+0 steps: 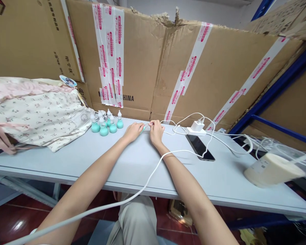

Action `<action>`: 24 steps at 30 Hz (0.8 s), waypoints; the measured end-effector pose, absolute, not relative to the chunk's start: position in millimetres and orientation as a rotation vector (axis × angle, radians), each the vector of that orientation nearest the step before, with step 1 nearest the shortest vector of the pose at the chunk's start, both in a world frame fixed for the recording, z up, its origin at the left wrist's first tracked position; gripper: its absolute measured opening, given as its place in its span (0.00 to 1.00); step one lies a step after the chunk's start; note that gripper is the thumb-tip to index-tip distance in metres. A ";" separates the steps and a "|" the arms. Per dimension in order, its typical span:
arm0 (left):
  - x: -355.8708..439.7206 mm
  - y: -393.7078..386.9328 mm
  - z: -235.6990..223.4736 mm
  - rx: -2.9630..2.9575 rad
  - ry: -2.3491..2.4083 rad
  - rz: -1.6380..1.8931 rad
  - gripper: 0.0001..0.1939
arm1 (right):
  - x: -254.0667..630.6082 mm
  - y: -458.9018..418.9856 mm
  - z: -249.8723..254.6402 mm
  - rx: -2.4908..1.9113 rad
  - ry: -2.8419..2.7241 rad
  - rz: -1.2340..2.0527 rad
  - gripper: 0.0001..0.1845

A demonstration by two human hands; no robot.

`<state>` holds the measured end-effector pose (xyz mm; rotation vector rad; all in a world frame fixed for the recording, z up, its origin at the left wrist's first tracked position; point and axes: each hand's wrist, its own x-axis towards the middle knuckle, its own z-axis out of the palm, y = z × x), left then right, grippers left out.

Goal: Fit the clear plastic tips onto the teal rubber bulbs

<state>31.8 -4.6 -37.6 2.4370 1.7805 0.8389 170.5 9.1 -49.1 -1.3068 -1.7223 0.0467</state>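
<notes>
My left hand (134,131) is closed around a teal squeeze bulb (143,128), most of which the fingers hide. A clear tip (147,125) points from it toward my right hand (156,132). The right fingers are pinched together at the tip's end; whether they hold the tip or another small part, I cannot make out. Both hands rest low over the grey table (132,170), near its back. To the left of them stand several teal bulbs with clear nozzles (103,129), upright in a loose group.
A floral cloth bag (40,112) lies at the left. On the right are a phone (200,147), a white charger (197,126) and a cream cup (272,170). A white cable (153,175) crosses in front of my arms. Taped cardboard (140,61) walls the back.
</notes>
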 end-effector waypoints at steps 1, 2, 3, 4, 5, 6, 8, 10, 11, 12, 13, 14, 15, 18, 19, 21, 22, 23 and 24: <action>32.7 -4.8 -36.6 2.431 1.778 0.861 0.21 | 170.1 10.5 -48.8 -1.303 -1.710 0.047 0.12; 33.3 -5.2 -35.9 2.425 1.779 0.880 0.21 | 170.8 13.2 -48.3 -1.298 -1.694 0.045 0.12; 33.7 -5.6 -35.6 2.429 1.779 0.887 0.21 | 173.2 17.0 -47.4 -1.299 -1.664 0.042 0.13; 33.5 -6.1 -35.8 2.447 1.773 0.871 0.21 | 177.5 21.7 -46.0 -1.308 -1.613 0.040 0.13; 32.9 -6.5 -36.5 2.475 1.766 0.832 0.20 | 184.1 26.8 -44.0 -1.321 -1.544 0.035 0.14; 31.7 -6.7 -37.5 2.506 1.759 0.778 0.19 | 192.6 31.7 -41.5 -1.360 -1.438 0.038 0.16; 27.9 -6.4 -40.1 2.536 1.762 0.700 0.19 | 212.5 38.6 -36.1 -1.428 -1.252 -0.007 0.18; 23.1 -5.0 -41.9 2.483 1.807 0.737 0.20 | 229.8 39.6 -32.5 -1.459 -1.264 -0.097 0.17; 20.9 -3.9 -42.4 2.436 1.827 0.790 0.20 | 235.0 38.2 -32.0 -1.491 -1.298 -0.127 0.16; 18.9 -2.6 -42.7 2.385 1.832 0.848 0.21 | 237.3 35.9 -32.6 -1.515 -1.351 -0.153 0.16; 17.2 -1.2 -43.0 2.335 1.821 0.903 0.22 | 236.6 33.4 -34.2 -1.524 -1.428 -0.183 0.15; 15.9 0.3 -43.4 2.288 1.797 0.950 0.22 | 233.3 30.9 -36.6 -1.518 -1.526 -0.223 0.14; 15.0 2.1 -44.2 2.246 1.763 0.990 0.23 | 228.2 28.9 -39.5 -1.491 -1.648 -0.278 0.13; 14.2 8.4 -48.8 2.182 1.654 1.071 0.25 | 209.8 26.5 -48.7 -1.368 -2.035 -0.513 0.12; 14.5 10.7 -50.7 2.181 1.619 1.077 0.25 | 204.8 26.7 -51.0 -1.332 -2.129 -0.593 0.12; 15.2 14.7 -54.2 2.201 1.563 1.057 0.25 | 198.6 28.0 -53.7 -1.287 -2.244 -0.714 0.14; 15.7 16.2 -55.6 2.213 1.547 1.038 0.25 | 197.4 28.8 -54.3 -1.281 -2.271 -0.744 0.15; 16.1 17.4 -56.7 2.224 1.540 1.017 0.25 | 197.2 29.7 -54.7 -1.287 -2.282 -0.751 0.15; 16.4 18.2 -57.5 2.235 1.540 1.001 0.25 | 197.6 30.5 -55.2 -1.304 -2.282 -0.741 0.16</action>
